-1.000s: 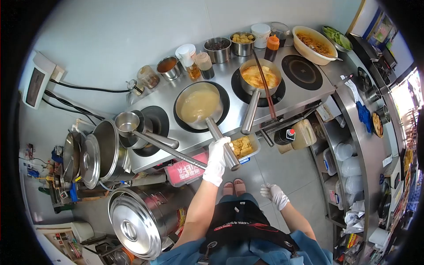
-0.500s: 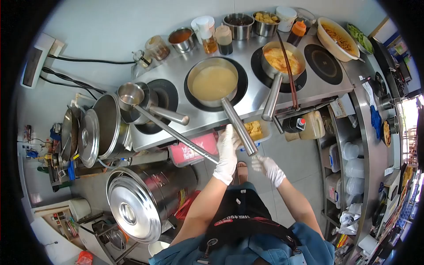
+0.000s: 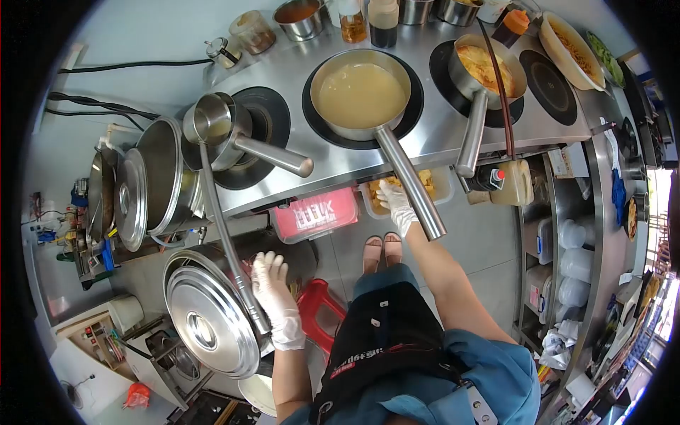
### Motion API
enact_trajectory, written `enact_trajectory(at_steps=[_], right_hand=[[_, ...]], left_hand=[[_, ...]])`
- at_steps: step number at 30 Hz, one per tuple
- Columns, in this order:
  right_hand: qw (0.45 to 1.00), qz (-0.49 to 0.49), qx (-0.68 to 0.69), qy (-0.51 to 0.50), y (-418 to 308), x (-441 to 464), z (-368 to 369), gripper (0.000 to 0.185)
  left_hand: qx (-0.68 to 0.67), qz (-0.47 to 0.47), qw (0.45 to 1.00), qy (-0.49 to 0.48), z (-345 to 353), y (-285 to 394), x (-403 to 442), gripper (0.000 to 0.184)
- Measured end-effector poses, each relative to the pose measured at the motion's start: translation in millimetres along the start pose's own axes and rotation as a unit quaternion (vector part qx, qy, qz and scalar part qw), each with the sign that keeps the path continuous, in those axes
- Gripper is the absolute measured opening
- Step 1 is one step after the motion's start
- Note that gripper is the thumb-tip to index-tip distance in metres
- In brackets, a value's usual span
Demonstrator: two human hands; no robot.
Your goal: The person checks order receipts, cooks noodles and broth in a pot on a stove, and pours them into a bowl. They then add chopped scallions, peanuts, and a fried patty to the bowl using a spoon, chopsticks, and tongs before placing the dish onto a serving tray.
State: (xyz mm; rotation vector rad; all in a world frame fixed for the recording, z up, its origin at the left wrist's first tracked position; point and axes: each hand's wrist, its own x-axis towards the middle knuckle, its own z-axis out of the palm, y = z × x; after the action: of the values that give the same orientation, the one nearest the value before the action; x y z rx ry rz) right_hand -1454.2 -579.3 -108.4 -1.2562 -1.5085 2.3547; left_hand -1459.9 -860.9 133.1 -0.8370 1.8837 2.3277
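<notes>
My left hand (image 3: 276,301), in a white glove, has its fingers stretched and slightly apart beside the handle of a long metal ladle (image 3: 225,241). I cannot tell whether it touches the handle. The ladle's cup is at a small saucepan (image 3: 244,134) on the left burner. My gloved right hand (image 3: 398,205) reaches with spread fingers over a clear plastic tub (image 3: 445,185) of yellow food pieces (image 3: 426,180), below the counter edge. Above that arm juts the handle of a pan of pale liquid (image 3: 361,95); the fingertips' contact with the food is unclear.
A pan of golden food (image 3: 487,69) with chopsticks (image 3: 504,106) across it stands on the right burner. A large lidded stockpot (image 3: 212,326) is at lower left, with a red stool (image 3: 317,312) near it. A pink-labelled box (image 3: 315,216) sits under the counter.
My left hand has moved down and left, and the ladle's handle has swung the same way. My right hand has gone up to the tub. The camera view has shifted.
</notes>
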Motion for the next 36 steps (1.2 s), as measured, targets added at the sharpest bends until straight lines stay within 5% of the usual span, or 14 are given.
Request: enact_trajectory(at_steps=[6, 10, 13, 16, 21, 25, 28, 30, 32, 34, 36], right_hand=[[0.999, 0.02, 0.009, 0.045, 10, 23, 11, 0.052], [1.0, -0.009, -0.008, 0.028, 17, 23, 13, 0.045], [0.998, -0.051, 0.01, 0.028, 34, 36, 21, 0.042], [0.998, -0.031, 0.043, 0.047, 33, 38, 32, 0.038], [0.995, 0.07, 0.013, 0.066, -3, -1, 32, 0.035], [0.993, 0.023, 0.114, 0.002, 12, -39, -36, 0.031], [0.985, -0.119, -0.038, 0.12, -17, -72, -106, 0.018], [0.977, -0.112, -0.005, 0.181, -54, -88, -165, 0.013], [0.928, -0.168, -0.149, 0.299, -105, -96, -218, 0.013], [0.817, -0.286, -0.275, 0.419, -163, -104, -239, 0.012], [0.711, -0.407, -0.371, 0.436, -203, -98, -259, 0.021]], left_hand=[[-0.034, -0.022, 0.995, -0.092, 49, 7, 29, 0.068], [-0.217, -0.24, 0.939, -0.117, 129, 18, 56, 0.071], [-0.316, -0.26, 0.89, -0.201, 148, 10, 85, 0.055], [-0.273, -0.185, 0.912, -0.244, 150, -4, 104, 0.038], [-0.266, -0.21, 0.927, -0.161, 125, 5, 93, 0.028], [-0.201, -0.193, 0.945, -0.169, 78, 21, 91, 0.027], [-0.199, -0.204, 0.942, -0.18, 49, 33, 96, 0.026], [-0.173, -0.199, 0.947, -0.183, 34, 37, 100, 0.025], [-0.153, -0.183, 0.952, -0.194, 23, 38, 103, 0.026], [-0.114, -0.182, 0.96, -0.178, 20, 38, 101, 0.031], [-0.063, -0.159, 0.97, -0.171, 11, 32, 100, 0.049]])
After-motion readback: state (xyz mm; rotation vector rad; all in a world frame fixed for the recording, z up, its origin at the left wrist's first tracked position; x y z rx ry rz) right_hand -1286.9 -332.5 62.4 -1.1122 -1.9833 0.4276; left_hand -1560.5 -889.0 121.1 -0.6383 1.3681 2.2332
